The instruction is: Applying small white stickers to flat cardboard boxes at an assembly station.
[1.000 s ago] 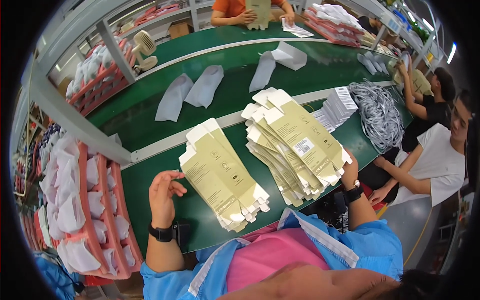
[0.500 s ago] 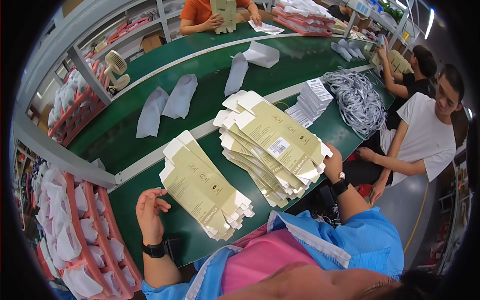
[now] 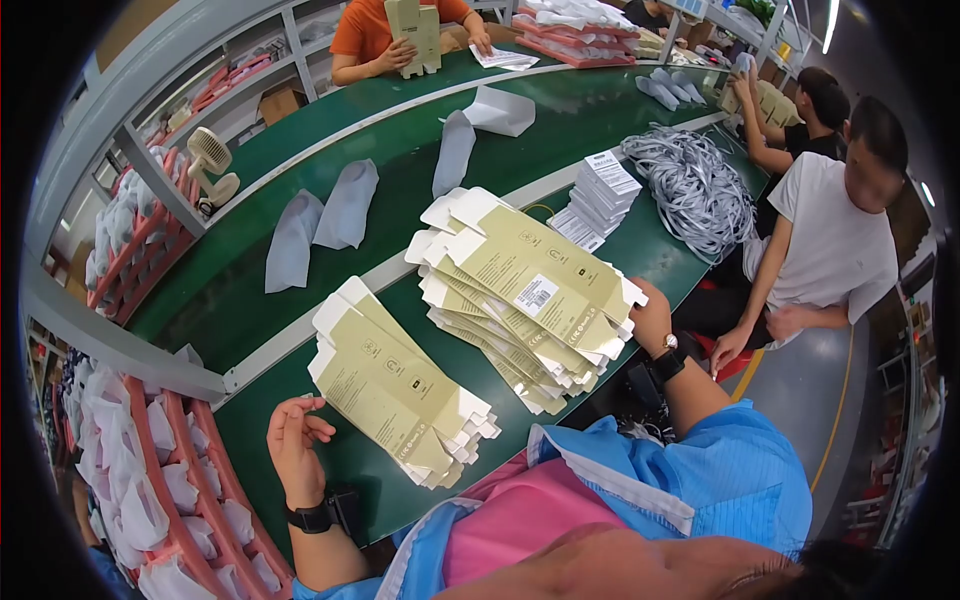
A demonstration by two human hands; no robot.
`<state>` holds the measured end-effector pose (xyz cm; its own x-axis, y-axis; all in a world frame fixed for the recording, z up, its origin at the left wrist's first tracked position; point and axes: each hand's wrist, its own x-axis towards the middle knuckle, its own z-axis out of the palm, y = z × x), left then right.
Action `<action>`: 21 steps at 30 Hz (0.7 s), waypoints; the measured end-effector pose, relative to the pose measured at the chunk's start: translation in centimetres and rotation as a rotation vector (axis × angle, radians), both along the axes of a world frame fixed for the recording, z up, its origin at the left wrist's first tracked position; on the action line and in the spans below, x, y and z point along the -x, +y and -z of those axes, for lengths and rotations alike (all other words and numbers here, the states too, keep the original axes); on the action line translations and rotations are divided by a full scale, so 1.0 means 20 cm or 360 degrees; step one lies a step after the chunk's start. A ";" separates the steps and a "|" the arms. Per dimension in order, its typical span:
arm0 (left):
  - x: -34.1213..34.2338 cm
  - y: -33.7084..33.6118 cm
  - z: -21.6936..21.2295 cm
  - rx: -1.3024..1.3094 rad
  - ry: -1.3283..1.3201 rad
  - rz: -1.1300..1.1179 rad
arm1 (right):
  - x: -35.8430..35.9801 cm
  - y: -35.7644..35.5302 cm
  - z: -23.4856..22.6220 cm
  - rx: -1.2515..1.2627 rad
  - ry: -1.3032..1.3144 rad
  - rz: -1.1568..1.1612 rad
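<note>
Two stacks of flattened olive-and-white cardboard boxes lie on the green worktable. My left hand (image 3: 298,445) is beside the left edge of the smaller stack (image 3: 395,385), fingers apart and slightly curled, nothing in them. To the right is the taller, fanned stack (image 3: 530,270); its top flattened box (image 3: 575,262) bears a white label. My right hand (image 3: 654,318) pinches that box's right end, with some fingertips hidden by the cardboard. Both wrists wear black straps, and a watch is on the right one.
Behind the stacks are white paper slips (image 3: 604,190) and a heap of grey flat cords (image 3: 690,190). Pale pouches (image 3: 346,204) lie on the green belt beyond a metal rail. Red racks (image 3: 180,470) of wrapped items stand left. A person in white (image 3: 835,225) sits at right; others work farther off.
The whole view has shifted a little, with the scene sliding left. Both my hands stay at their stacks. The seated person in white has lowered their head and moved their arms.
</note>
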<state>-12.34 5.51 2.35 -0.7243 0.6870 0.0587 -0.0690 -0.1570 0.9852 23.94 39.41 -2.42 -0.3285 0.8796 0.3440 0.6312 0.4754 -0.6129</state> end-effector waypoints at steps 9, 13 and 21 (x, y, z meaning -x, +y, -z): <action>0.00 0.00 0.01 -0.0002 -0.0003 -0.0017 | 0.00 -0.01 -0.01 0.0040 0.0030 0.0005; 0.00 0.01 0.00 -0.0003 -0.0012 -0.0017 | -0.01 0.01 0.01 0.0050 0.0050 -0.0005; 0.00 0.01 0.00 0.0001 -0.0014 -0.0013 | -0.02 0.02 0.03 0.0030 0.0063 -0.0016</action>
